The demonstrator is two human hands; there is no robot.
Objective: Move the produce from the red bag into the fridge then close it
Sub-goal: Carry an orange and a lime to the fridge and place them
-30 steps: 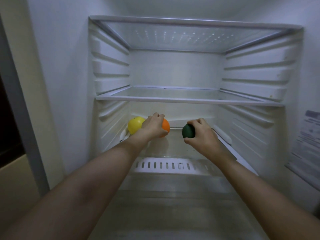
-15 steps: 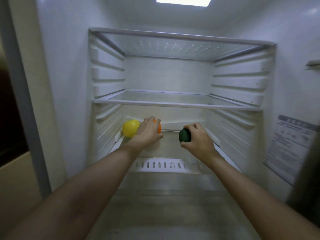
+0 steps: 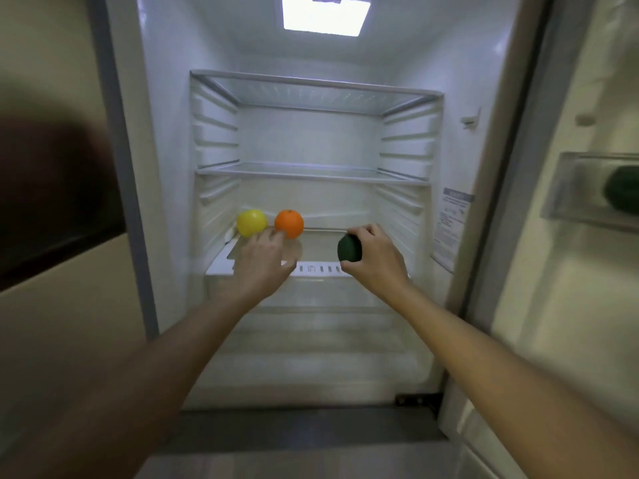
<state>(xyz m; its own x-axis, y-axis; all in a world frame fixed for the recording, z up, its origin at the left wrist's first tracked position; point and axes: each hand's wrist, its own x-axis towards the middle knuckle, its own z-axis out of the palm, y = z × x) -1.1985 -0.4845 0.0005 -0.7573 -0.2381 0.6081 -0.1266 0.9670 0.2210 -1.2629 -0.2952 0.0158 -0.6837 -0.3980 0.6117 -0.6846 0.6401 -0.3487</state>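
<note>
Fridge [image 3: 173,167] stands open, interior lit. Door bin [image 3: 567,188] at right holds a dark green item, blurred. Lowest glass shelf [image 3: 318,247] carries a yellow fruit [image 3: 251,222] and an orange [image 3: 289,223] side by side at back left. Left hand [image 3: 262,261] hovers just before them, fingers relaxed, holding nothing. Right hand [image 3: 377,259] grips a dark green fruit [image 3: 349,248] above the shelf front.

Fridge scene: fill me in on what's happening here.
A person is loading produce into the open fridge. The left hand is open, just in front of the orange, which sits beside the yellow fruit on the lower shelf. The right hand grips a dark green fruit above that shelf. Another dark green item sits in the door bin.
</note>
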